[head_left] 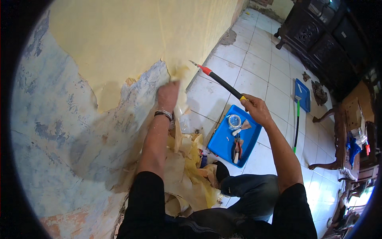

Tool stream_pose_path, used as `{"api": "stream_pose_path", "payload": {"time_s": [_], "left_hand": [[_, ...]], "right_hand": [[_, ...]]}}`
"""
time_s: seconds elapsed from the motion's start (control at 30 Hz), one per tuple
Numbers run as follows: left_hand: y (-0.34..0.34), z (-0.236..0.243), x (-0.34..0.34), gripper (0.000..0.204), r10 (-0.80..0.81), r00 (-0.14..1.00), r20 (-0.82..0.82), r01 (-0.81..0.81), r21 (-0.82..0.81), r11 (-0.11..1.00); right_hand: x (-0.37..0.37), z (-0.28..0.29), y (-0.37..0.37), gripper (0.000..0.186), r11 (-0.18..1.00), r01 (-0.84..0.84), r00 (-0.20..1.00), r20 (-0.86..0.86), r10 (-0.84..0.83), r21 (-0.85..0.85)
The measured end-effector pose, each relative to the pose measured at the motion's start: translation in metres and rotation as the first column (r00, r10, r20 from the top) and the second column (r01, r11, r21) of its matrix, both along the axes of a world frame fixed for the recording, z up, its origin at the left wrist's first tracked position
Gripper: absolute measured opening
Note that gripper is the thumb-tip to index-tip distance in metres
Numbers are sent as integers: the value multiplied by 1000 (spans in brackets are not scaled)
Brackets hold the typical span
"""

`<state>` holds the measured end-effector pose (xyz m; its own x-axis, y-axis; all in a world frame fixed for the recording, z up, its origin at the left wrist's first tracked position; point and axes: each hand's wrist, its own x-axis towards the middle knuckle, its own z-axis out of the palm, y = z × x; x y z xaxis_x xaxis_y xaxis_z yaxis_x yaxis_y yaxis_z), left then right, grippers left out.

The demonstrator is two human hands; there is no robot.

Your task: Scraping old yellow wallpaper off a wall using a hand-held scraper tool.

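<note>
My left hand (pixel 168 96) is closed at the torn edge of the cream wallpaper (pixel 123 40), pinching a loose strip of wallpaper (pixel 181 104) that hangs down beside the wrist. Bare, patchy blue-grey wall (pixel 75 135) shows to the left of that hand and below the torn edge. In my right hand (pixel 258 109) is a long-handled scraper (pixel 223 83), with a black shaft, a yellow collar by the fingers and a red head. Its thin metal blade points up and left, close to the wallpaper but apart from my left hand.
Crumpled wallpaper scraps (pixel 191 167) lie along the wall's foot by my knee. A blue tray (pixel 249 147) holds a clear tape roll, a putty knife and pliers. Farther right are another blue tray (pixel 304 99), a green-and-black pole (pixel 297 123), a carved dark cabinet (pixel 304 34) and wooden furniture (pixel 338 151).
</note>
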<state>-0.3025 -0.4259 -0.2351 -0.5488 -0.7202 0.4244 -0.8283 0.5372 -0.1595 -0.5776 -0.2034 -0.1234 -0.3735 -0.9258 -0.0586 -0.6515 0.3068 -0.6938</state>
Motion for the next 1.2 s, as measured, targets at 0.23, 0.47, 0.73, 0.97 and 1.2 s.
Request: {"api": "stream_pose_path", "payload": {"time_s": [0.23,0.47,0.73,0.97,1.2], "left_hand": [[97,-121,39,19,-118,989,94,77,356,931],[131,-123,32,9,9,972,-236,61,292,955],[141,-183,31,26,175,891,-419,199,707,679],[312,-198,32,39,-320,947,19,84,948,306],[360,-131,46,64,-419,908,-2,114,964,242]], "right_hand": [[-1,-9,-5,42,996,-30,997,68,36,-86],[-17,-21,1,40,999,39,999,-1,-39,-30],[-11,-30,0,46,991,-44,995,-88,55,124],[-19,-41,0,41,973,-118,956,-241,165,200],[26,-40,-19,35,891,-307,839,-346,419,334]]}}
